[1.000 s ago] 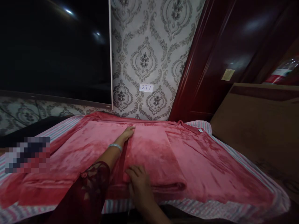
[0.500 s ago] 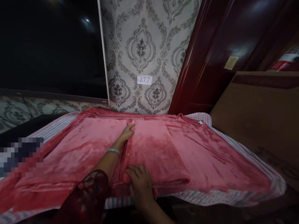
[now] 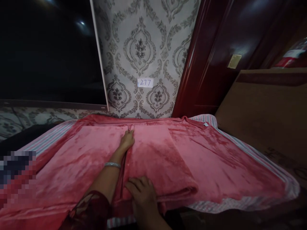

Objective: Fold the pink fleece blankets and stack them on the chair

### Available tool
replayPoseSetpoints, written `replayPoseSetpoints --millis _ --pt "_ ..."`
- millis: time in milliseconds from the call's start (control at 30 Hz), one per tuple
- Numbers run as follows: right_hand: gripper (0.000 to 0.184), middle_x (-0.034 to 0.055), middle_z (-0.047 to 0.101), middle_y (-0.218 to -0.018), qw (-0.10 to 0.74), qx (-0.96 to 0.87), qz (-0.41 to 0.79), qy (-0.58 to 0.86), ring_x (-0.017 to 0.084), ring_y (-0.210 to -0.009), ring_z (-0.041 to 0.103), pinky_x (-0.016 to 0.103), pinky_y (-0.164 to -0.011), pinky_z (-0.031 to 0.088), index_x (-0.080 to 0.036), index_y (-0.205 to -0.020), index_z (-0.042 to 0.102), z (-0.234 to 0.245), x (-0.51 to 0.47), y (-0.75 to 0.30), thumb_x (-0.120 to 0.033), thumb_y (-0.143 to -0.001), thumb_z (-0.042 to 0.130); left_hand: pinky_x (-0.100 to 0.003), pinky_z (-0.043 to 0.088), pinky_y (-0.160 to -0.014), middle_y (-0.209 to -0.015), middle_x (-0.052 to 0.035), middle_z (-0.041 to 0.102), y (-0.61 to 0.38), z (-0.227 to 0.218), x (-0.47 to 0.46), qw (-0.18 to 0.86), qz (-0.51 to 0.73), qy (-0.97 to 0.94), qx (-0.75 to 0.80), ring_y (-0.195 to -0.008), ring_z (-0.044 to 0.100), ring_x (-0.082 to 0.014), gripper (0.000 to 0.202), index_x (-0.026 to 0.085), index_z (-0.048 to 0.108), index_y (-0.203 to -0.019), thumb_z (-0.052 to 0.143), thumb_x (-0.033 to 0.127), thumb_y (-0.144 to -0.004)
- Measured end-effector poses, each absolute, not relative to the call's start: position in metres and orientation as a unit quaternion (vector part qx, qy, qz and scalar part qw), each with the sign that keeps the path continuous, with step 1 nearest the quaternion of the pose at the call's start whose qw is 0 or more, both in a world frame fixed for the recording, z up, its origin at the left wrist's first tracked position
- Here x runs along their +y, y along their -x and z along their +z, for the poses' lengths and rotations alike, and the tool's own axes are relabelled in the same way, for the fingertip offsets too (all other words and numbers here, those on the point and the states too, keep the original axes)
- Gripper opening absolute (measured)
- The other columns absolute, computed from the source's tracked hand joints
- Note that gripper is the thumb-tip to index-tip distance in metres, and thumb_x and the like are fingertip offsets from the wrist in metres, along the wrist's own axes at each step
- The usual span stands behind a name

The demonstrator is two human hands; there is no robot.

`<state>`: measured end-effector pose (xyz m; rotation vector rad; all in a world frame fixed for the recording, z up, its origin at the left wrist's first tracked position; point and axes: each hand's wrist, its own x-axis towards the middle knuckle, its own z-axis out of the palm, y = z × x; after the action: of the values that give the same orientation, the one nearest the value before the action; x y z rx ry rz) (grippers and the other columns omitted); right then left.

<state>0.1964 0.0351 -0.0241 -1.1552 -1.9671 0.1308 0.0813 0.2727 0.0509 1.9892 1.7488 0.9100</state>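
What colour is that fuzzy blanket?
The blanket is pinkish red; the head view shows it best.

Blanket: left end cut by frame, partly under pixelated patch. Behind it, left: screen, cropped. To its right: bottle and box cropped, print too dim. Its tag: unreadable. In front of it: left sleeve, right forearm, cropped.

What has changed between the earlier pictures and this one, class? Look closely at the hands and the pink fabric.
The left hand shifted slightly left, from the far edge of the right folded panel toward the left folded panel; whether it grips is unclear. The view shifted a little too. The right hand stayed at the right folded panel's near-left corner, and both panels stayed folded.
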Motion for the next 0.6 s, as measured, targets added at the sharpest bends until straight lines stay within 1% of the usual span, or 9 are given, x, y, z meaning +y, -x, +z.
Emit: replayPoseSetpoints --millis 100,167,267,367,467,533,600 --pt "0.052 0.0012 0.074 -0.111 0.451 -0.775 0.046 0.440 0.022 -0.090 0.059 0.038 -0.077 0.042 -0.028 -0.116 0.067 -0.016 0.034 -0.199 -0.003 -0.072 0.055 -0.039 0.045 -0.104 -0.124 -0.0159 0.063 -0.077 0.049 0.279 0.160 0.305 -0.710 0.614 -0.116 0.061 -0.0297 0.064 0.013 0.057 -0.138 0.054 0.007 -0.075" --pt "0.055 0.0011 0.074 -0.110 0.464 -0.771 0.062 0.432 0.021 -0.090 0.059 0.037 -0.077 0.042 -0.026 -0.119 0.066 -0.006 0.033 -0.201 -0.002 -0.072 0.053 -0.038 0.047 -0.102 -0.123 -0.0142 0.064 -0.075 0.048 0.282 0.153 0.303 -0.718 0.607 -0.113 0.062 -0.0284 0.062 0.014 0.058 -0.137 0.052 0.009 -0.076" --pt "0.055 0.0012 0.074 -0.112 0.436 -0.782 0.080 0.438 0.021 -0.092 0.059 0.037 -0.079 0.044 -0.027 -0.122 0.065 0.006 0.031 -0.201 -0.002 -0.075 0.054 -0.037 0.049 -0.100 -0.121 -0.0123 0.064 -0.075 0.047 0.284 0.136 0.311 -0.731 0.592 -0.110 0.062 -0.0276 0.059 0.016 0.061 -0.134 0.051 0.011 -0.076" --pt "0.045 0.0017 0.074 -0.115 0.391 -0.801 0.067 0.448 0.022 -0.093 0.060 0.038 -0.080 0.046 -0.027 -0.119 0.067 0.014 0.028 -0.200 -0.005 -0.081 0.056 -0.038 0.052 -0.094 -0.113 -0.0122 0.063 -0.076 0.046 0.281 0.118 0.323 -0.739 0.580 -0.103 0.062 -0.0269 0.059 0.015 0.061 -0.133 0.052 0.014 -0.075" --pt "0.039 0.0024 0.074 -0.117 0.383 -0.824 0.079 0.411 0.021 -0.095 0.062 0.036 -0.082 0.048 -0.026 -0.122 0.065 0.029 0.021 -0.208 -0.011 -0.087 0.058 -0.037 0.053 -0.090 -0.107 -0.0118 0.060 -0.078 0.048 0.276 0.102 0.335 -0.742 0.571 -0.098 0.061 -0.0260 0.052 0.013 0.063 -0.127 0.050 0.016 -0.076" --pt "0.035 0.0030 0.074 -0.116 0.410 -0.828 0.083 0.373 0.019 -0.096 0.064 0.034 -0.084 0.050 -0.024 -0.124 0.064 0.041 0.014 -0.225 -0.016 -0.091 0.057 -0.037 0.052 -0.091 -0.103 -0.0115 0.058 -0.079 0.050 0.273 0.094 0.340 -0.743 0.568 -0.097 0.059 -0.0254 0.046 0.012 0.065 -0.120 0.049 0.015 -0.076" --pt "0.030 0.0046 0.075 -0.113 0.465 -0.807 0.056 0.359 0.019 -0.098 0.066 0.035 -0.086 0.050 -0.023 -0.122 0.064 0.050 0.007 -0.252 -0.018 -0.094 0.054 -0.037 0.052 -0.092 -0.100 -0.0111 0.058 -0.082 0.055 0.271 0.091 0.342 -0.745 0.566 -0.096 0.058 -0.0254 0.043 0.011 0.066 -0.115 0.048 0.014 -0.076"
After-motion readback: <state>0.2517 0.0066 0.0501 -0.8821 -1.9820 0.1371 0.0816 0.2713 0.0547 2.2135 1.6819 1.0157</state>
